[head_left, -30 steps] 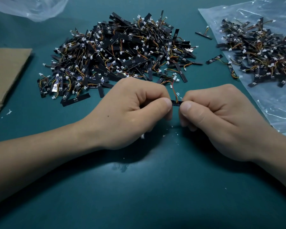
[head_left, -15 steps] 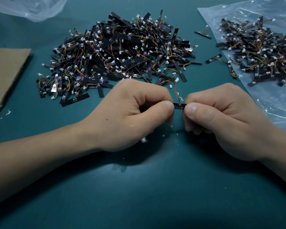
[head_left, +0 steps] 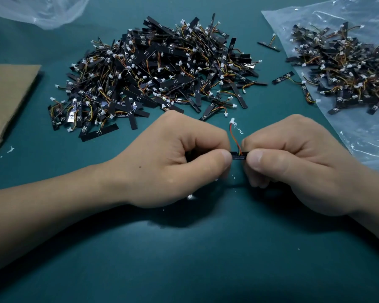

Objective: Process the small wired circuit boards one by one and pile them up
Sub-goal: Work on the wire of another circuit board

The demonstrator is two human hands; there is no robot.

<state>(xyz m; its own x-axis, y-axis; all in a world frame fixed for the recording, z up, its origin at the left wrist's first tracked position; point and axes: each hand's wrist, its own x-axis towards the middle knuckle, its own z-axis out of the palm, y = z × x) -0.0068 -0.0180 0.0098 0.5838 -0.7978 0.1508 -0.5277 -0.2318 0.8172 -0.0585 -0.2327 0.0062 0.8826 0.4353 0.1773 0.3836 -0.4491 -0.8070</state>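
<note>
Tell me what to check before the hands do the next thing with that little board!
1. Both ends held: left hand and right hand each pinch the little board. Ok.
2. Wire free: the wire curves up between the hands, and its white plug sticks out clear of both. Ok.
3. Board unbroken: the hands hide most of it. Cannot tell.
4. Mat clean near the hands: white crumbs lie there. Not ok.
5. Which pile takes it: the big pile or the second pile on the plastic sheet. Cannot tell.

head cam | faces forward-down at table (head_left: 184, 270) | close range | edges seemingly warped
</note>
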